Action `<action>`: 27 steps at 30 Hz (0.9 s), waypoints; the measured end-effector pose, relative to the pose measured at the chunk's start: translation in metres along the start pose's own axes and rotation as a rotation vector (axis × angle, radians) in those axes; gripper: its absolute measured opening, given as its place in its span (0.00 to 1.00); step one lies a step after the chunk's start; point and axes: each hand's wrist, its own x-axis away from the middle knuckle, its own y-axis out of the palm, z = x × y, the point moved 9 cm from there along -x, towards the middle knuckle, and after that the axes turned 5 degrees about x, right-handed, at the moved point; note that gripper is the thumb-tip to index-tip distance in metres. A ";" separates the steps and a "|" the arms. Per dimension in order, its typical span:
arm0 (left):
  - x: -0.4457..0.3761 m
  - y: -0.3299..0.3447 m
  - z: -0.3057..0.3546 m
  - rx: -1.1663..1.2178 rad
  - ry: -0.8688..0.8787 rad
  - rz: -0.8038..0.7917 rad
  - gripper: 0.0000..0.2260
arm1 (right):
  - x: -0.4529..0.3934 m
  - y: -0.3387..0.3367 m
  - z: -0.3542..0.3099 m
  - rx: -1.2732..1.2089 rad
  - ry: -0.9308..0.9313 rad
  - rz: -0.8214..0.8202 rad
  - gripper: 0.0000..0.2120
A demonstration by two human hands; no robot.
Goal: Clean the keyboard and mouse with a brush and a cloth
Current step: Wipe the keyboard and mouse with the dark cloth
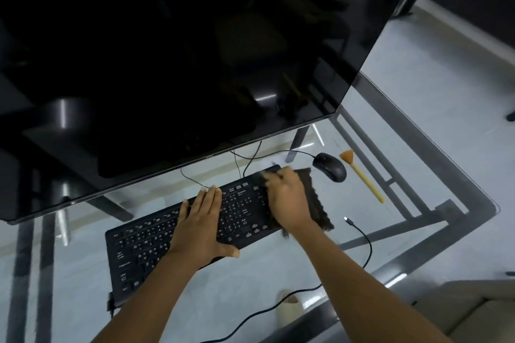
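From the head view, the right hand (287, 198) presses the cloth (317, 200) on the keyboard (156, 242)'s far-right end; blur hides whether its fingers curl. The left hand (200, 220) lies flat on the keys beside it. The keyboard's long axis runs back from this grip toward the near left. The mouse (329, 166) sits just beyond the cloth, nearer the right hand, its corded nose pointing away.

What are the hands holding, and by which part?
The right hand presses the cloth, covering its left part, onto the keyboard; blur hides any grip. The left hand lies flat on the keys, holding nothing.
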 end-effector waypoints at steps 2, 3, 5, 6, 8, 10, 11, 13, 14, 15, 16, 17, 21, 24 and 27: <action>0.000 0.000 0.001 -0.003 -0.001 -0.014 0.62 | -0.012 -0.010 0.032 -0.027 0.272 0.077 0.13; 0.001 0.001 0.001 -0.002 -0.001 -0.014 0.62 | -0.013 -0.009 0.027 -0.025 0.294 0.082 0.13; 0.000 -0.001 0.000 -0.002 -0.004 -0.003 0.61 | -0.011 0.008 -0.019 -0.004 0.059 -0.011 0.15; 0.000 -0.001 0.001 -0.001 -0.003 -0.002 0.61 | -0.005 0.014 -0.038 0.005 -0.102 -0.046 0.15; 0.000 -0.002 0.003 0.003 0.009 0.001 0.61 | -0.013 0.013 -0.025 -0.034 -0.109 -0.097 0.15; 0.002 -0.003 0.002 0.018 0.010 0.004 0.61 | -0.025 0.004 0.021 -0.046 0.186 -0.014 0.15; 0.002 -0.003 0.001 0.020 0.011 0.006 0.61 | -0.022 0.002 0.030 -0.022 0.257 0.025 0.14; 0.003 -0.004 0.000 0.013 0.020 0.027 0.61 | -0.010 0.005 -0.004 0.004 0.131 -0.015 0.14; 0.006 -0.005 -0.001 0.016 0.023 0.038 0.60 | 0.001 0.011 -0.036 -0.032 -0.033 -0.066 0.13; 0.009 -0.006 -0.003 0.028 0.026 0.050 0.59 | 0.013 0.018 -0.058 -0.084 -0.169 -0.144 0.11; 0.015 -0.008 -0.007 0.051 0.021 0.074 0.58 | 0.020 0.020 -0.069 -0.101 -0.259 -0.194 0.09; 0.023 -0.012 -0.018 0.074 -0.003 0.109 0.58 | 0.019 0.020 -0.066 -0.124 -0.272 -0.188 0.11; 0.075 -0.031 -0.091 0.098 -0.221 0.285 0.59 | 0.012 0.008 -0.009 -0.016 0.151 0.035 0.14; 0.106 -0.026 -0.138 0.171 -0.385 0.270 0.61 | 0.032 0.033 -0.070 0.003 -0.174 -0.128 0.16; 0.117 -0.017 -0.155 0.264 -0.413 0.214 0.64 | 0.017 0.031 -0.070 -0.056 -0.198 -0.110 0.11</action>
